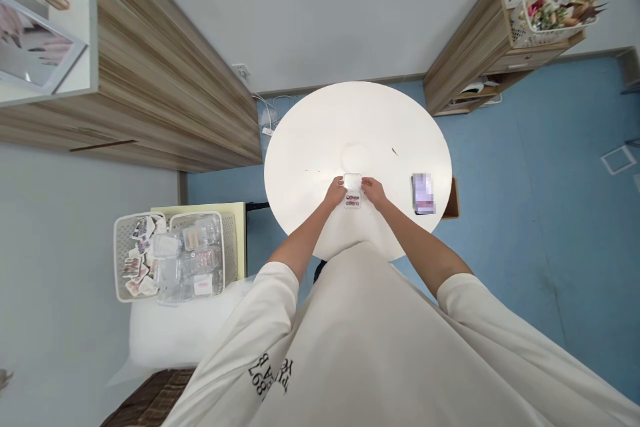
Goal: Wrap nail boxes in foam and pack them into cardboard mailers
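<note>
In front of me on the white round table (pixel 310 140) is a small clear plastic case (pixel 353 192), hinged wide with its lid tipped back on the far side. Its near half holds rows of small dark red and pale pieces that look like press-on nails (pixel 353 200). My left hand (pixel 337 191) grips the case's left edge, fingers closed. At the right edge of the lid, my right hand (pixel 373 189) holds on with bent fingers. The fingertips are small and partly hidden.
A phone (pixel 423 193), its screen blurred out, lies at the table's right. A small dark scrap (pixel 395 152) rests farther back. White baskets (pixel 118 260) of cards and clear boxes stand lower left. Wooden cabinets (pixel 200 100) flank the table.
</note>
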{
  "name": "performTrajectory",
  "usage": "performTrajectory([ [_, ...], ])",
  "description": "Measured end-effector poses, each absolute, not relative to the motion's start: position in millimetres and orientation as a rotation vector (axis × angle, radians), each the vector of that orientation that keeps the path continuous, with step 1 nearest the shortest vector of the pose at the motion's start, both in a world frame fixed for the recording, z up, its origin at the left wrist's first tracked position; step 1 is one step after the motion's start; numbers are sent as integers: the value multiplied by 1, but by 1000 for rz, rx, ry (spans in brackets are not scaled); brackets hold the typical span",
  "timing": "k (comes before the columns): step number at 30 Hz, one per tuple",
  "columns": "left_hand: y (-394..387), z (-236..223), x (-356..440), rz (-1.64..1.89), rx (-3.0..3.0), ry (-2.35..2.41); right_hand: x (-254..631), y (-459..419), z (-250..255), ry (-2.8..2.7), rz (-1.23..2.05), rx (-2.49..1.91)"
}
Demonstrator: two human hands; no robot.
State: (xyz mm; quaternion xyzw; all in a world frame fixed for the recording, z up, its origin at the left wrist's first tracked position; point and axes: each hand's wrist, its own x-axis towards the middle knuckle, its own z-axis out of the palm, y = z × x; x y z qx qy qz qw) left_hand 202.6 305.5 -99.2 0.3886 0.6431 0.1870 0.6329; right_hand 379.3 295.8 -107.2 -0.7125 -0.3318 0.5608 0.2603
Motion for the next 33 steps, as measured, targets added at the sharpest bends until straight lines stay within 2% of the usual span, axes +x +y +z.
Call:
performTrajectory([
  [16,297,-84,195,524,990,1472,378,281,-82,-1020,1528,-1798],
  [24,263,-90,188,616,998,1435,381,248,-87,-1176,1493,-1808],
  [33,231,-109,186,517,985,1422,381,215,-100,-1370,1469,-1872],
])
